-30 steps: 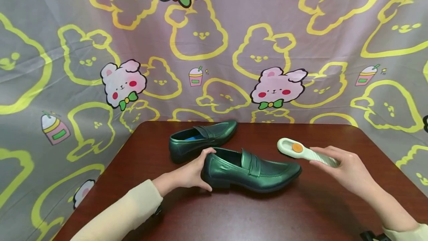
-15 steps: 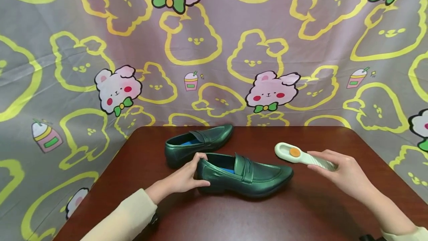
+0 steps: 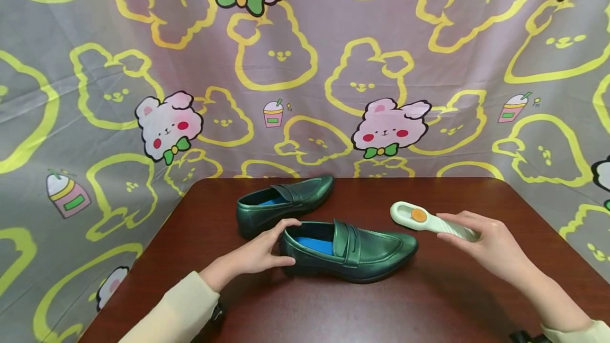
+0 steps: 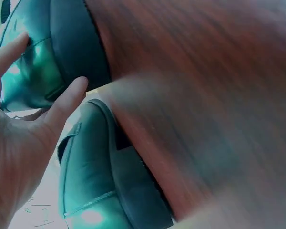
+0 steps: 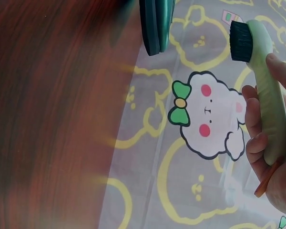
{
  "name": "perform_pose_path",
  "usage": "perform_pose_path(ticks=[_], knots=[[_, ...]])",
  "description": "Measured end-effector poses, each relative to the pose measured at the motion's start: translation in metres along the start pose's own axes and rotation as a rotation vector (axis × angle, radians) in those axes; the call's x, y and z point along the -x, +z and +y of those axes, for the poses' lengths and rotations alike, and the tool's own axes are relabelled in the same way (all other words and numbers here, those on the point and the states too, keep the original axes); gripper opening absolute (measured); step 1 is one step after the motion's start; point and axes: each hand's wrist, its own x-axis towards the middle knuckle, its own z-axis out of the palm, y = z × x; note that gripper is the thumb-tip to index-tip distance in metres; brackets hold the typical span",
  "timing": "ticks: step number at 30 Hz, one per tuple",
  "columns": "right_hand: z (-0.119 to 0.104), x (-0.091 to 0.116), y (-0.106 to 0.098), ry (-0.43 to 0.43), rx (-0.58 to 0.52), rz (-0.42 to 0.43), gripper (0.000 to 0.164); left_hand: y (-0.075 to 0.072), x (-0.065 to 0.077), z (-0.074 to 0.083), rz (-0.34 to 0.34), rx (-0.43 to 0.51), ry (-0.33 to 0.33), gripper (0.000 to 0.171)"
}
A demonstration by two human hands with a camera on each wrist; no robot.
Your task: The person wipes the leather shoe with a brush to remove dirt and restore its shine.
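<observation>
A shiny green loafer (image 3: 376,250) with a blue insole stands on the table, toe to the right. My left hand (image 3: 257,253) holds it loosely at the heel, fingers at the back rim and thumb low on the near side. In the left wrist view the hand (image 4: 24,138) has its fingertips at the heel of this loafer (image 4: 38,52). My right hand (image 3: 491,242) grips the pale green handle of a brush (image 3: 410,216) with an orange button, held to the right of the toe. Its dark bristles (image 5: 240,42) show in the right wrist view.
The matching green loafer (image 3: 267,213) stands behind, toward the back left. Both are on a dark red-brown wooden table (image 3: 343,311). A grey cloth printed with cartoon rabbits (image 3: 295,78) hangs behind the table and along its sides.
The near loafer has rolled from a tilt to a level stance, showing more blue insole. My left fingers have loosened at its heel. The right hand with the brush hardly moves; the head view shifts slightly.
</observation>
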Motion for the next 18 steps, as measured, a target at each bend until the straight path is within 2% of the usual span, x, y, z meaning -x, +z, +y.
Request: perform_pose_path(ticks=[4, 9, 13, 18], knots=[[0.002, 0.000, 0.001, 0.000, 0.000, 0.006, 0.042, -0.001, -0.004, 0.006, 0.003, 0.030, -0.066, 0.075], [0.003, -0.003, 0.000, -0.015, 0.006, 0.000, 0.043, -0.002, -0.011, 0.012, 0.009, 0.102, -0.151, 0.061], [0.003, -0.006, 0.001, -0.026, 0.012, -0.009, 0.042, -0.005, -0.015, 0.013, -0.007, 0.142, -0.155, 0.054], [0.003, -0.002, 0.003, 0.013, 0.016, -0.016, 0.040, -0.008, -0.020, 0.012, -0.066, 0.221, -0.164, 0.048]])
